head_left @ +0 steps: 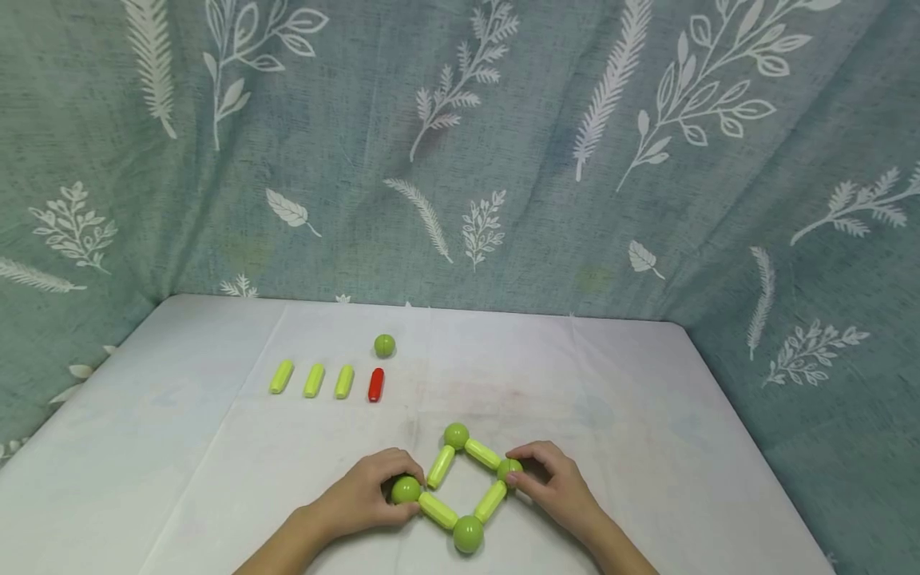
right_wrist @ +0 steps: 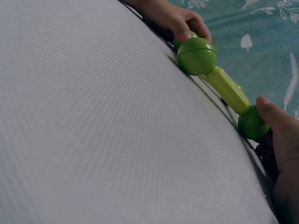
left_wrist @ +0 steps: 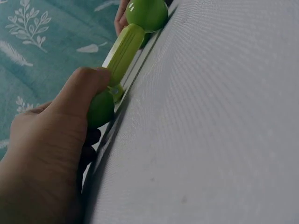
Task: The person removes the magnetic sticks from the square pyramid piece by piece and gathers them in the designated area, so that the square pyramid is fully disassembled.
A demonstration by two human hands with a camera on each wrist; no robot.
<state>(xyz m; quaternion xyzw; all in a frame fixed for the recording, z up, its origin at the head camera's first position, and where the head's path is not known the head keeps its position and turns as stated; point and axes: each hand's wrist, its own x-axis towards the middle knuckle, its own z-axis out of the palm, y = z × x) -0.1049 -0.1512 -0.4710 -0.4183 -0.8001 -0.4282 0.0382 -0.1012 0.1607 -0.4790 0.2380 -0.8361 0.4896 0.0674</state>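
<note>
On the white table lies a diamond of lime-green rods and green balls. My left hand (head_left: 377,491) grips the left corner ball (head_left: 406,489), thumb and fingers around it. At the right corner, my right hand (head_left: 557,483) pinches another ball (head_left: 509,471) between thumb and fingers. The near ball (head_left: 468,533) joins two rods, a left one (head_left: 438,510) and a right one (head_left: 491,501). A far ball (head_left: 456,436) tops the upper-left rod (head_left: 441,467) and upper-right rod (head_left: 483,454). Between the upper-left rod's lower end and the left ball, a small gap shows beside my fingertips.
Farther back on the left, three loose lime rods (head_left: 313,381) stand in a row with a red rod (head_left: 376,385). A loose green ball (head_left: 384,345) sits behind the red one. Patterned green cloth (head_left: 460,160) hangs behind the table (head_left: 611,383).
</note>
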